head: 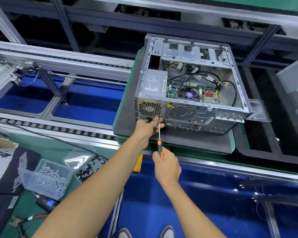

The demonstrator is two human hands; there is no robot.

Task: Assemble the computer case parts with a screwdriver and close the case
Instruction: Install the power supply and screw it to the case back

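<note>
An open grey computer case [189,110] lies on its side on a dark pad [179,140], its rear panel facing me. Inside I see the power supply [155,83], the motherboard [193,93] and black cables. My right hand [167,167] grips the orange-and-black handle of a screwdriver [159,134]. Its shaft points up to the rear panel just below the power supply's fan grille. My left hand [150,127] pinches the shaft near the tip, against the panel. The screw itself is hidden by my fingers.
At lower left stand a clear plastic box of silver screws [46,179] and a clear tray of black screws [88,169]. A black electric tool [45,203] lies below them. A roller conveyor [58,129] runs left. A grey side panel [294,88] stands at far right.
</note>
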